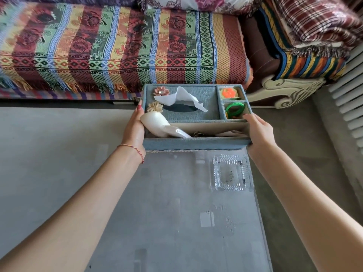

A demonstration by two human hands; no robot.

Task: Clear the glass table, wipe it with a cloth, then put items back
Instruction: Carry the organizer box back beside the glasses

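Organizer (196,143): blue fabric box with tissue slot and compartments, at the far end of the glass counter (176,222), dead ahead of both hands, long axis running left to right. Neither hand nearer; one at each short end.
Left hand (134,130): clamped on the left end, fingers up the side wall.
Right hand (259,129): clamped on the right end.
Ashtray (230,173): clear glass, on the counter just near side of the organizer, right.

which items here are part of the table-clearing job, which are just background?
Job: organizer box held by left hand and right hand; glass ashtray; glass table.
Background: sofa throw, folded blankets, radiator.
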